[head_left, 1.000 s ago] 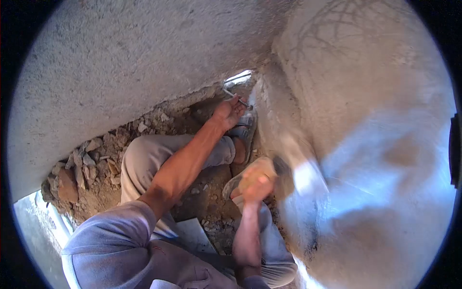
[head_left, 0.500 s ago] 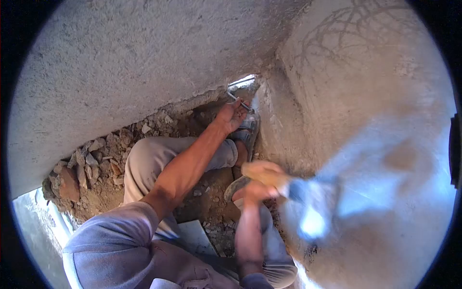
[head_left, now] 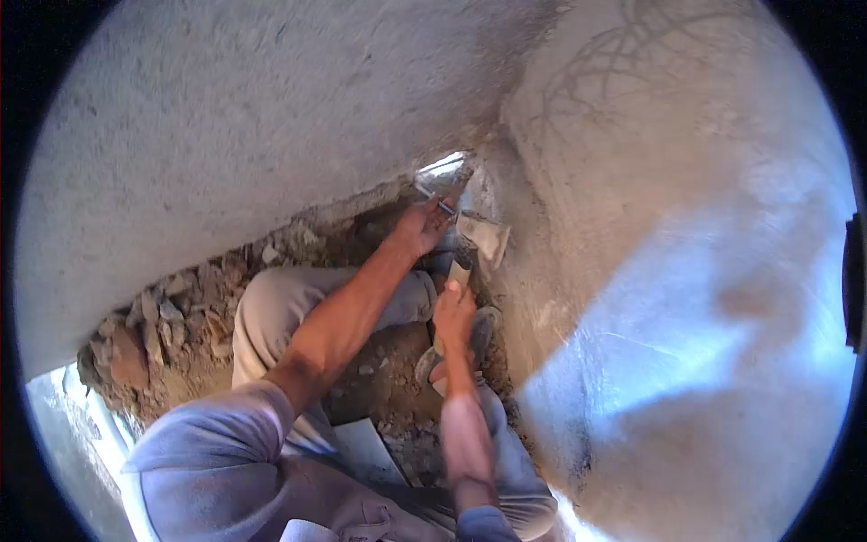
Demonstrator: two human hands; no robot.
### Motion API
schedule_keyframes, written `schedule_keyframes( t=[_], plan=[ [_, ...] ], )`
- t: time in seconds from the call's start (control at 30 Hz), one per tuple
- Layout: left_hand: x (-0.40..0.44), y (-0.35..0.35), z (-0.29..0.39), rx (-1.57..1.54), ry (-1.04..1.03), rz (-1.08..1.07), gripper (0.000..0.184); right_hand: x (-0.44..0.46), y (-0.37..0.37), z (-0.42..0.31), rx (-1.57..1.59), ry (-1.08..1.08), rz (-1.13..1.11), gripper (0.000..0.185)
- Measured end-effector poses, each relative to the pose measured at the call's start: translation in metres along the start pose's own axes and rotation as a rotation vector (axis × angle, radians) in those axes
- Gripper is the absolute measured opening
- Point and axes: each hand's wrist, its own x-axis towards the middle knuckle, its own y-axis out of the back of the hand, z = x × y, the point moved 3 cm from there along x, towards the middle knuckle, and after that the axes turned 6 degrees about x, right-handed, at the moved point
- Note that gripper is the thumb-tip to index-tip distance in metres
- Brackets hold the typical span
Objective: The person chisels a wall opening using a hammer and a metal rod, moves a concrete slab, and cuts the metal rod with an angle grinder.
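Note:
My left hand (head_left: 422, 226) is closed around a thin metal chisel (head_left: 446, 208), whose far end points toward a small bright gap at the wall's foot. My right hand (head_left: 454, 316) grips the wooden handle of a hatchet (head_left: 485, 238). The hatchet's wide, flared edge faces right, and its blunt back is at the chisel's near end. Whether the two metals touch, I cannot tell. Both hands are low in the corner, above my foot.
A rough grey wall (head_left: 235, 117) rises on the left, and a smoother one (head_left: 650, 226) on the right. Broken stones and rubble (head_left: 167, 316) line the left wall's foot. Between my legs lies a flat pale slab (head_left: 368, 449). Sandaled feet (head_left: 429, 361) rest on loose soil.
My right hand has swung the hatchet from the right, away from the wall, up and left to the chisel's end. The left hand stays near the gap, still holding the chisel.

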Motion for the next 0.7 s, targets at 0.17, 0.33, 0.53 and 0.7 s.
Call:
schedule_keyframes(
  t=[0.17,0.33,0.53,0.7],
  plan=[
    [0.015,0.009,0.006,0.0,-0.027,-0.019,0.017,-0.022,0.069,-0.079,0.508,0.299,0.029,0.048],
    [0.026,0.02,0.0,-0.051,0.032,-0.063,0.019,0.0,0.019,-0.025,0.24,0.319,0.079,0.044],
    [0.031,0.026,0.0,-0.07,0.01,-0.145,0.017,-0.022,0.056,-0.063,0.085,0.155,-0.067,0.048],
    [0.012,0.01,0.008,-0.051,0.014,-0.053,0.02,-0.012,0.055,-0.079,0.468,0.583,0.007,0.038]
  ],
)
